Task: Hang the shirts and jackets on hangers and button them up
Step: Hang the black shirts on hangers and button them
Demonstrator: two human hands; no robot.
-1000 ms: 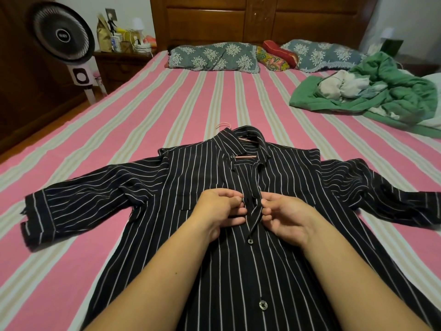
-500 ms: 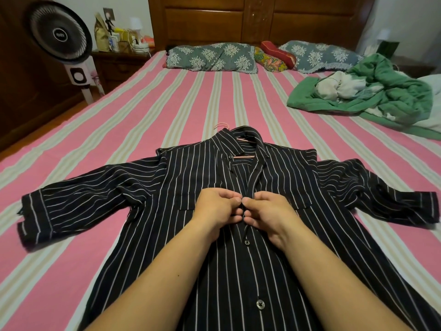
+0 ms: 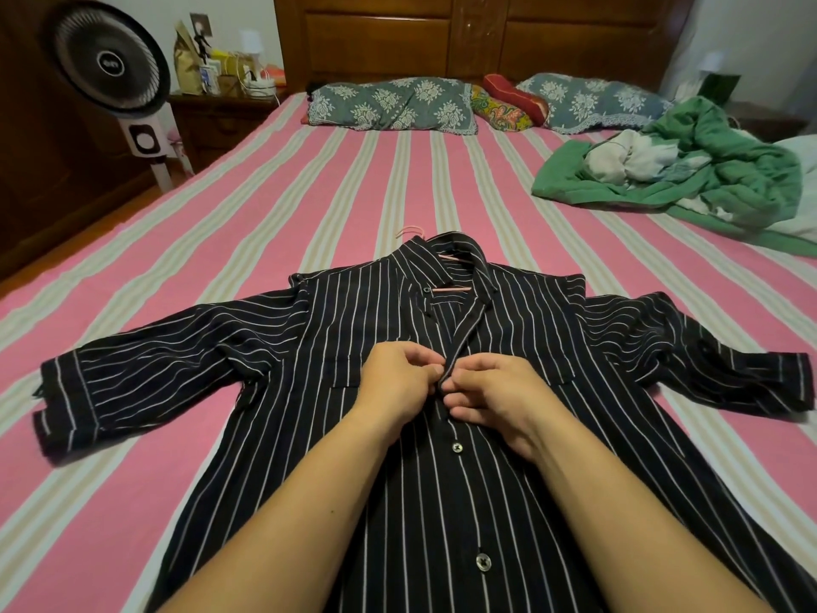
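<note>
Black shirt with thin white stripes (image 3: 508,502) lies flat on its back in front of me on the pink-and-cream striped bedsheet (image 3: 274,205), sleeves spread, the slim pink hanger (image 3: 448,288) already inside the collar with its hook poking out the top. Two buttons below my hands look fastened; the placket above is open up to the collar. My left hand (image 3: 400,382) pinches one edge of the placket at chest height, fingers curled tight, and my right hand (image 3: 490,391) pinches the other edge right against it, fingertips nearly meeting. I judge I'm mid-button here, though the button itself is hidden under my fingers. Next it needs pushing through its hole, then I shift up toward the collar button. A crumpled green quilted jacket (image 3: 716,179) waits well off to my right, near the pillows.
</note>
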